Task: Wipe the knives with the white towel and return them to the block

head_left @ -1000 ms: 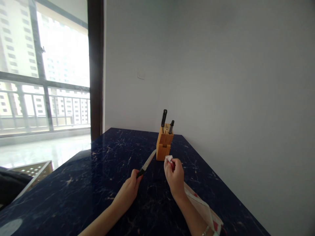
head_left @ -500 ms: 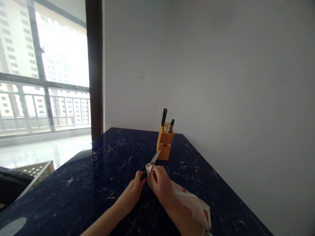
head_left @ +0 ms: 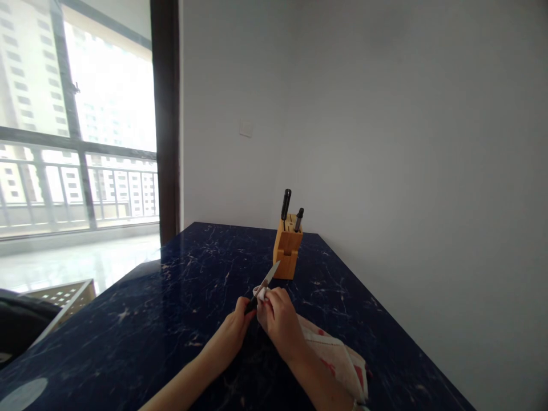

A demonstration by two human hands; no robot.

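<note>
My left hand is closed round the black handle of a kitchen knife, whose blade points up and away toward the knife block. My right hand pinches one end of a white cloth with red patches against the blade near the handle. The rest of that cloth hangs down behind the right wrist onto the table. Just beyond the knife tip stands a wooden knife block, upright, with two black-handled tools in its top slots.
The dark blue marbled table runs back to the wall. A round pale patch lies at its near left. Left of the table is a chair with a perforated panel and something black on it. A large window fills the left side.
Very little differs. The right hand and the cloth end have shifted slightly at the base of the blade; the knife and left hand stay put.
</note>
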